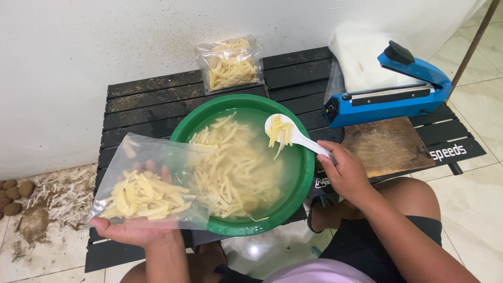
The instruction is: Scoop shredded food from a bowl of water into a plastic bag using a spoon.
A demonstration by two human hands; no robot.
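head view, looking down on a low black slatted counter set against a white wall.

left hand: palm up, fingers spread under a clear plastic bag, cradling it from below. the bag lies tilted, its open mouth resting on the rim of the green basin. pale yellow potato strips sit bunched in the lower left part of the bag; the upper part is flat and clear.

right hand: closed around the handle of a white ladle. the ladle bowl hangs over the right half of the basin, above the water, with a few strips draped over its edge.

basin: round, green, centre of the counter, holding cloudy water and a loose heap of cut potato strips, mostly toward the left and middle.

packages and marks:
- second clear bag of strips, filled, propped against the wall behind the basin, well apart from both hands.
- blue heat sealer with black knob and black strip, right rear of the counter, arm raised.
- wooden board just in front of the sealer, bare.
- white lettering on the black counter edge at far right, and a small white mark by the right wrist.

floor at left: potato peelings and a few whole brown potatoes.
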